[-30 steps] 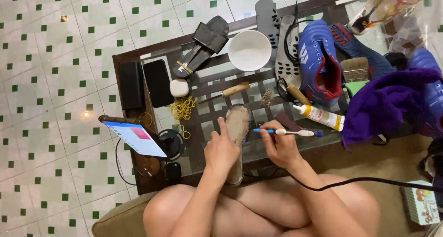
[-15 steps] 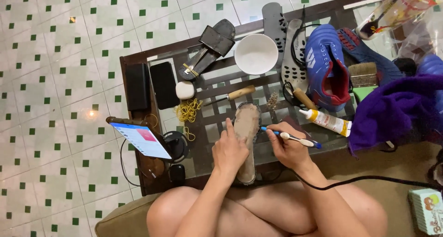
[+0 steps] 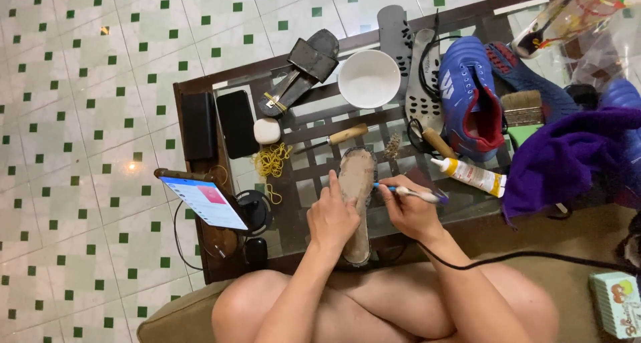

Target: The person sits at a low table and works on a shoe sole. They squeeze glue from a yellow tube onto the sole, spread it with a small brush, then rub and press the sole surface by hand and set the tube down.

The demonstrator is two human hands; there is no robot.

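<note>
Bare knees at the bottom edge, person seated w/ a glass-topped table [image 3: 200, 96] in front. Left hand [image 3: 332, 217] lies over the near half of a worn shoe sole [image 3: 357, 183], fingers curled down along its left edge, index finger stretched fwd along the sole; it pins the sole flat on the glass. Right hand [image 3: 407, 211] is closed round a small brush w/ white handle [image 3: 410, 193], pinched btwn thumb & fingertips, blue tip end touching the sole's right edge just ahead of the left fingertips. Handle's far end sticks out right past the knuckles. Black cable [image 3: 534, 255] runs from under the right wrist off to the right.

Left of the left hand: phone w/ lit screen [image 3: 212, 203] propped on a stand, near the table's corner. Just beyond the left fingers: yellow rubber bands [image 3: 270, 161], white oval block [image 3: 266, 130], wooden-handled tool [image 3: 334, 137]. Right of the right fingers: glue tube [image 3: 471, 175], lying flat, apart from the hand.

Farther out: two dark phones [image 3: 220, 124] side by side, black sandal [image 3: 300, 69], white bowl [image 3: 368, 78], grey insole [image 3: 394, 32], blue & red shoe [image 3: 471, 99], flat paintbrush [image 3: 522, 108], purple cloth [image 3: 567, 159] at far right. Green & white tiled floor [image 3: 80, 82] around it all.
</note>
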